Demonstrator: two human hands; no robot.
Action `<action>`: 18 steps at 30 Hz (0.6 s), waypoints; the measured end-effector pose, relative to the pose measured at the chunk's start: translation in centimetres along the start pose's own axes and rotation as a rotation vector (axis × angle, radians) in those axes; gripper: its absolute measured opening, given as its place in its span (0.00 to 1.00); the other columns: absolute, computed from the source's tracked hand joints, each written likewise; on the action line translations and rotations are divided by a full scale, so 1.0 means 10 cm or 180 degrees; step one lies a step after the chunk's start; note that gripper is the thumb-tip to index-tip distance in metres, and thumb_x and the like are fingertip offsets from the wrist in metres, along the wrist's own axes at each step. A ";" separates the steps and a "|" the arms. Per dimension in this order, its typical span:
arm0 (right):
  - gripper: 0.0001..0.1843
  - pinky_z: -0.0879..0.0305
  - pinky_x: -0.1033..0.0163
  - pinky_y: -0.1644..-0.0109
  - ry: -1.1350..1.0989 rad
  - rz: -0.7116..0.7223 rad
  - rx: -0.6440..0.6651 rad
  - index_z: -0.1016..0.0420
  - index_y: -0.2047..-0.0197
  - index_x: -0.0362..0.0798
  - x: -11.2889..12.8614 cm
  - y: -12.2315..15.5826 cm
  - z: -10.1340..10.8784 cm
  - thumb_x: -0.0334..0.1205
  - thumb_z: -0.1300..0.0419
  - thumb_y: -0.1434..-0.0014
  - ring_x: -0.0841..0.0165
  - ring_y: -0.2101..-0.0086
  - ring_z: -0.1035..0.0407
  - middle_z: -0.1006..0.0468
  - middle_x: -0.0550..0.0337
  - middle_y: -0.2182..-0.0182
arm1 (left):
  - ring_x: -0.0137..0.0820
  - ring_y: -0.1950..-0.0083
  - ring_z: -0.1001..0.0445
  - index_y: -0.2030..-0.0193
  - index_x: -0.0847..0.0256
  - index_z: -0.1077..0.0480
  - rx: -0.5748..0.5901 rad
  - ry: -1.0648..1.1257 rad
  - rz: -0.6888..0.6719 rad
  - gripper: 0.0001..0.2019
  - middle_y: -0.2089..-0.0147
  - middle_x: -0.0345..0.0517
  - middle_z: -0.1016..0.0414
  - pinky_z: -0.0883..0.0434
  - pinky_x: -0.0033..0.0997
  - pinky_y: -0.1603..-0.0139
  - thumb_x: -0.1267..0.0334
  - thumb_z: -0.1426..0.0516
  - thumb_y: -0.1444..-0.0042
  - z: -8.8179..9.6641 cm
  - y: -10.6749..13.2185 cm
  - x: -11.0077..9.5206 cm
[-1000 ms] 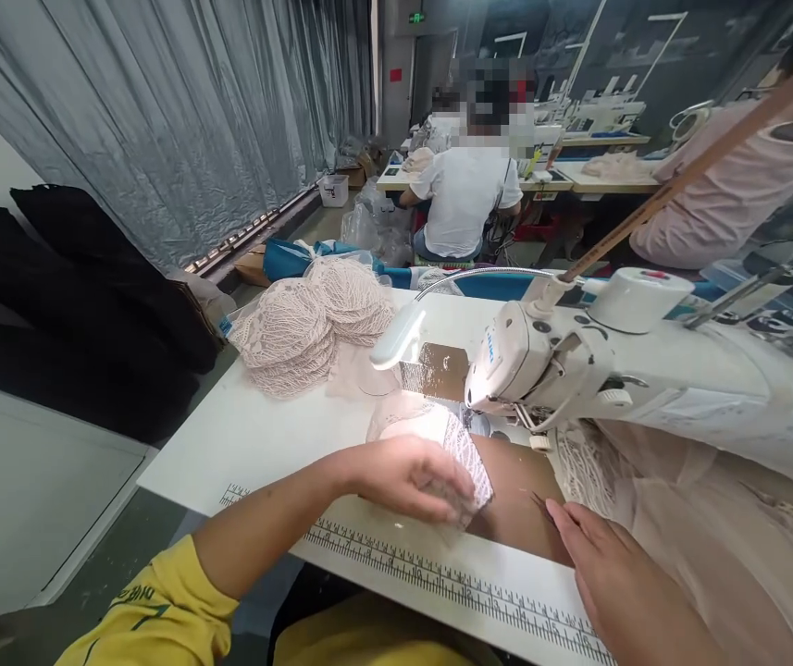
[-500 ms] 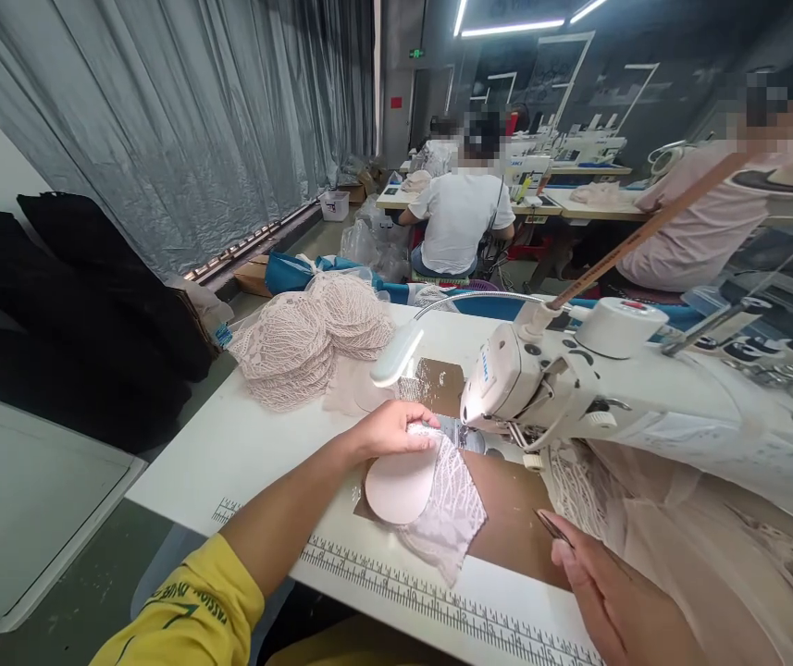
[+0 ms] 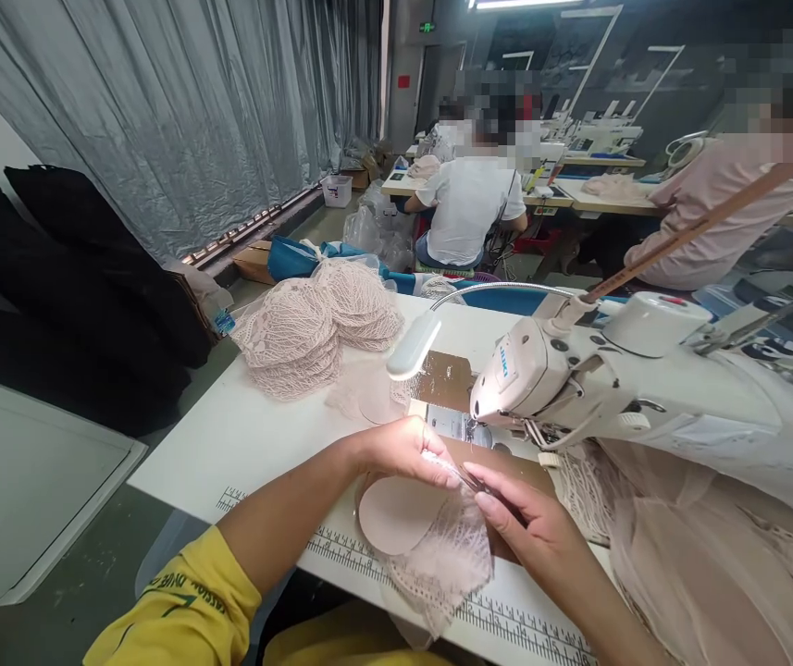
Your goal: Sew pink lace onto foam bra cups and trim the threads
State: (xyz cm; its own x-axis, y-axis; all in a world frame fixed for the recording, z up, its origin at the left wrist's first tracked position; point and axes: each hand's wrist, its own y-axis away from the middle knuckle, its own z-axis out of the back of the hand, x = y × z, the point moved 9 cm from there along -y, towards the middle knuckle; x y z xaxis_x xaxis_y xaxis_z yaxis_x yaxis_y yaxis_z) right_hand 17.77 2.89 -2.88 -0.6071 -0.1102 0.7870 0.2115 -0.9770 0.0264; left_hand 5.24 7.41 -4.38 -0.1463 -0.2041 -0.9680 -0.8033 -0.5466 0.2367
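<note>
My left hand [image 3: 414, 450] pinches the upper edge of a pale pink lace bra cup [image 3: 402, 515], its smooth oval padding facing me and its lace part draping over the table's front edge. In my right hand [image 3: 531, 513] is a slim pointed metal tool [image 3: 476, 481], tweezers or thread snips; I cannot tell which. Its tip meets the lace edge beside my left fingertips. Just behind the hands stands the sewing machine [image 3: 527, 370], with its needle area apart from the cup.
Stacked lace cups [image 3: 291, 342] sit at the table's back left. A lamp [image 3: 414, 347] hangs beside the machine head. Sheer fabric [image 3: 680, 536] is heaped at right. A printed ruler [image 3: 507, 622] runs along the front edge. Ahead, a person in a white shirt [image 3: 469, 208] sits at another table.
My right hand has moved left and up, bringing the tool to the cup's edge. My left hand has drawn the cup nearer to me and lifted its upper edge. The view has shifted slightly.
</note>
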 end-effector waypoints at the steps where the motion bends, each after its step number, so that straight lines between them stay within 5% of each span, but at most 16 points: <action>1: 0.23 0.35 0.52 0.43 -0.0107 -0.0003 0.0006 0.25 0.47 0.51 0.01 -0.01 -0.02 0.53 0.45 0.40 0.58 0.48 0.31 0.24 0.54 0.48 | 0.27 0.67 0.27 0.65 0.65 0.22 -0.0004 0.0025 -0.0019 0.19 0.69 0.43 0.23 0.31 0.26 0.62 0.53 0.32 0.58 -0.01 -0.01 0.00; 12: 0.17 0.29 0.59 0.58 -0.0672 -0.0037 -0.0161 0.22 0.55 0.52 0.19 -0.02 -0.05 0.50 0.43 0.43 0.60 0.60 0.26 0.19 0.55 0.61 | 0.23 0.74 0.37 0.67 0.68 0.23 -0.0088 -0.0253 -0.0050 0.18 0.76 0.38 0.32 0.40 0.23 0.74 0.53 0.34 0.56 -0.03 -0.05 0.06; 18: 0.16 0.31 0.58 0.54 -0.1043 -0.0271 -0.0174 0.21 0.58 0.51 0.12 -0.02 -0.07 0.50 0.41 0.43 0.60 0.59 0.27 0.19 0.55 0.61 | 0.22 0.75 0.39 0.68 0.68 0.23 -0.0042 -0.0232 0.0009 0.20 0.77 0.37 0.34 0.43 0.22 0.75 0.50 0.33 0.57 -0.05 -0.04 0.05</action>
State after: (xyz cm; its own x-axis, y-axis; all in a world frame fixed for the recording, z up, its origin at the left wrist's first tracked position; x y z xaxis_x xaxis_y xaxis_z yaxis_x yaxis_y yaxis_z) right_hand 16.49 2.84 -2.39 -0.3404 0.0280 0.9398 0.1239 -0.9895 0.0744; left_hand 5.74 7.12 -4.95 -0.1906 -0.1462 -0.9707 -0.7952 -0.5569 0.2400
